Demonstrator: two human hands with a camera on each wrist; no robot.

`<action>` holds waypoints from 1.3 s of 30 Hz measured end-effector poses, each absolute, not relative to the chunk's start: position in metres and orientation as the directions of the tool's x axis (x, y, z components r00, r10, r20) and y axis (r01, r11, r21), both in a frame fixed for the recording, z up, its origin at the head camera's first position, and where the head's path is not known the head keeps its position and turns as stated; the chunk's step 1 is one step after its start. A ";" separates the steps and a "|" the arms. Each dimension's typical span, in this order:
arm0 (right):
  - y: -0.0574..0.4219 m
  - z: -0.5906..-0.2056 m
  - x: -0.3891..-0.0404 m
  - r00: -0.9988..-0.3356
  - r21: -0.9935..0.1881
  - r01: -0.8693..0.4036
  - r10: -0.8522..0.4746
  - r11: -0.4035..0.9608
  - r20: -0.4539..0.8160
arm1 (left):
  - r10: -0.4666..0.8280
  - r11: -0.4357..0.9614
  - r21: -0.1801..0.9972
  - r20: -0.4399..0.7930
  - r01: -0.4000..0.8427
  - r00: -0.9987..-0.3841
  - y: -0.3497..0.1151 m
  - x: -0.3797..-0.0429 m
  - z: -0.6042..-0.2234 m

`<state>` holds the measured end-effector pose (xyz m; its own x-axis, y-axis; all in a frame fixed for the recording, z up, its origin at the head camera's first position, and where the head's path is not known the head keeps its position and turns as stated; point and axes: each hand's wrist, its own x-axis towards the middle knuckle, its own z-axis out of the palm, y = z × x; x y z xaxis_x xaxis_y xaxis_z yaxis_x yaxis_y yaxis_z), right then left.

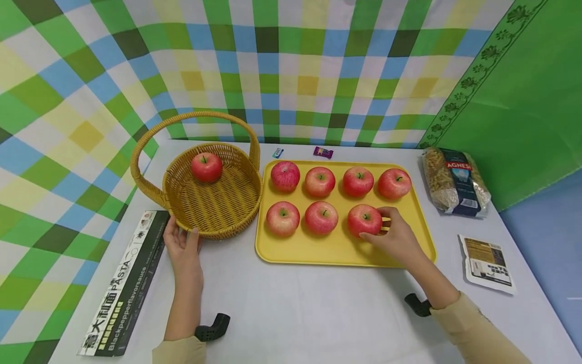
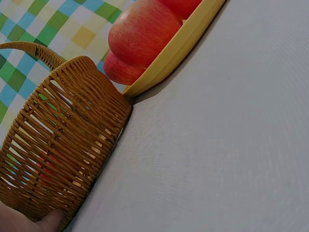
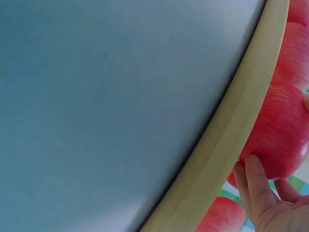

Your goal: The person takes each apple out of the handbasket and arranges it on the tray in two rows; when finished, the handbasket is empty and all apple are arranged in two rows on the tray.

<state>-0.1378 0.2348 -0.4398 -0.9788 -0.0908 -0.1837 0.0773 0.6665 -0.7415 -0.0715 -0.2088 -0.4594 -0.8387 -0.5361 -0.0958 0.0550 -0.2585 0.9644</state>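
A brown wicker basket (image 1: pixel 213 202) with a tall arched handle stands on the left, one red apple (image 1: pixel 206 167) inside it. My left hand (image 1: pixel 183 247) touches the near left of its outer wall, thumb and fingers spread along the wicker. In the left wrist view, the thumb (image 2: pixel 50 220) rests low on the wall. On the yellow tray (image 1: pixel 313 257), several red apples lie in two rows. My right hand (image 1: pixel 395 237) holds the near row's rightmost apple (image 1: pixel 365 220) from its right side, thumb in front and fingers behind. The right wrist view shows fingertips (image 3: pixel 256 166) against this apple.
A long black-and-white pasta box (image 1: pixel 125 283) lies left of the basket. Right of the tray are a bag of pasta (image 1: pixel 454 182) and a flat pouch (image 1: pixel 487 264). Two small wrapped packets, one blue (image 1: pixel 278 152) and one purple (image 1: pixel 323 152), lie behind the tray.
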 end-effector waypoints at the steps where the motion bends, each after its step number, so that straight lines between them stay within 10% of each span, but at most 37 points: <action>1: 0.234 -0.440 -0.138 -0.979 -0.742 0.074 -0.095 0.666 -0.183 | -0.537 -0.259 0.965 -0.098 0.052 -0.838 -0.209 -0.072 -0.459; 21: 0.233 -0.430 -0.133 -0.962 -0.711 0.107 -0.108 0.695 -0.250 | -0.544 -0.256 0.964 -0.082 0.072 -0.835 -0.208 -0.072 -0.459; 39: 0.158 -0.388 -0.150 -0.985 -0.824 -0.150 -0.157 0.546 0.076 | -0.546 -0.254 0.964 -0.079 0.075 -0.834 -0.207 -0.072 -0.459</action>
